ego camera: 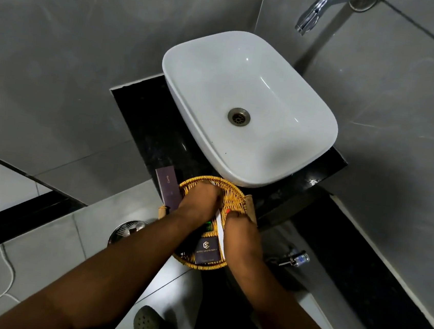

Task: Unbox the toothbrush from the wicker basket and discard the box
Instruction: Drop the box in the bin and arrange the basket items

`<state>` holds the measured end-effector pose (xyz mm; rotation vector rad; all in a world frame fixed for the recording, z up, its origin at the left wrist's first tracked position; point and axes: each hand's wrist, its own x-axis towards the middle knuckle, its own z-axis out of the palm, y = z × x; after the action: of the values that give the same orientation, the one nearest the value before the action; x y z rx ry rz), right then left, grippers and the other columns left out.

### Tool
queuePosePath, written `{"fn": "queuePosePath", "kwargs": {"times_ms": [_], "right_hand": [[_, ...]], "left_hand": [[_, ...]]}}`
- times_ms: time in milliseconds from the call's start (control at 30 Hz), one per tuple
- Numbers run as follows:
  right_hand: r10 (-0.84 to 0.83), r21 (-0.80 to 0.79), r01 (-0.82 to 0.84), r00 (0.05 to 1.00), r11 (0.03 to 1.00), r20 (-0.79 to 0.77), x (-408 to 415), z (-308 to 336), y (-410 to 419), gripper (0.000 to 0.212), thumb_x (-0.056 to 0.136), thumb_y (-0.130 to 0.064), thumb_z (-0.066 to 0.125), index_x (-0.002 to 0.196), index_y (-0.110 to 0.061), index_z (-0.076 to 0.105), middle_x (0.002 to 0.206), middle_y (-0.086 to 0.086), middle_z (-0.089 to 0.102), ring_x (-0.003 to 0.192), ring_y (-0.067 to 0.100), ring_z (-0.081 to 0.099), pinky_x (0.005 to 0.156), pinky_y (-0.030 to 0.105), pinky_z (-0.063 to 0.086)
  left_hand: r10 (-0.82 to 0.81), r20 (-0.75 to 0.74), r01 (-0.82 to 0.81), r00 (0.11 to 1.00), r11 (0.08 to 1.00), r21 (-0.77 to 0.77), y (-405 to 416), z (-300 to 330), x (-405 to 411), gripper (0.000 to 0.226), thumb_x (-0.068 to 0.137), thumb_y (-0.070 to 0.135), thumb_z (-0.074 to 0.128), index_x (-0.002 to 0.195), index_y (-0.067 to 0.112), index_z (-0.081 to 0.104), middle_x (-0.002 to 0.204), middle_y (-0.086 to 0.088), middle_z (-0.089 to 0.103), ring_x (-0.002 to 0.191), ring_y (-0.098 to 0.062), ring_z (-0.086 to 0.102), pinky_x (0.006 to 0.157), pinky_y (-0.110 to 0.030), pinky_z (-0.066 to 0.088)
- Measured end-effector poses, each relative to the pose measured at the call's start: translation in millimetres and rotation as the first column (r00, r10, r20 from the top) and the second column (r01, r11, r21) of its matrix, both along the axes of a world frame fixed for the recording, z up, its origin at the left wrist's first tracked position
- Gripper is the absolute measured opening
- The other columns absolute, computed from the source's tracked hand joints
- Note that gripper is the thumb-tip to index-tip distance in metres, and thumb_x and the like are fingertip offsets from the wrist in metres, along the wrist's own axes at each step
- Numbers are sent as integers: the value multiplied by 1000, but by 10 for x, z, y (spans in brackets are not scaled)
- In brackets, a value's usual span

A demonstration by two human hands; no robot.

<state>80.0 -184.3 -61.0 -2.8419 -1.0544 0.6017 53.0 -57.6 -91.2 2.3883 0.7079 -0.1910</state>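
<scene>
Two hands work in the basket — right hand pinching a white strip, left hand curled, grip unclear — next, likely pull the toothbrush free.

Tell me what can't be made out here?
- Head view: what the left hand grips is covered by its own back.
- The middle of the wicker basket is hidden under both hands.
- The white strip by the right hand is mostly covered; toothbrush or wrapper, unclear.
- The small print on the dark box is too small.
</scene>
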Motion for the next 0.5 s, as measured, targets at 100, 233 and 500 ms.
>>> {"fn": "queuePosePath", "kwargs": {"times_ms": [100, 233, 500], "right_hand": [[12, 44, -15, 997, 999, 72, -143, 285, 37, 33, 103, -23, 32, 106, -6, 60, 108, 14, 69, 105, 26, 65, 103, 33, 43], [35, 37, -39, 994, 999, 105, -156, 314, 4, 36, 104, -24, 27, 106, -7, 59, 109, 13, 68, 106, 25, 64, 106, 32, 41], [25, 436, -144, 964, 888, 266, -51, 1090, 272, 20, 99, -15, 46, 93, -5, 63, 113, 22, 67, 97, 34, 67, 83, 37, 52]], "left_hand": [[19, 68, -20, 997, 1000, 17, -6, 297, -148, 16, 85, 12, 62, 93, 8, 76, 100, -16, 73, 97, -32, 65, 84, -36, 53], [-10, 59, 8, 998, 1000, 21, -1, 337, -158, 15, 85, 10, 62, 90, 9, 77, 98, -14, 73, 96, -30, 66, 85, -38, 54], [-31, 267, -40, 963, 966, 255, 558, 1378, -276, 26, 92, 29, 59, 105, 9, 70, 107, -14, 69, 100, -30, 64, 84, -38, 54]]}}
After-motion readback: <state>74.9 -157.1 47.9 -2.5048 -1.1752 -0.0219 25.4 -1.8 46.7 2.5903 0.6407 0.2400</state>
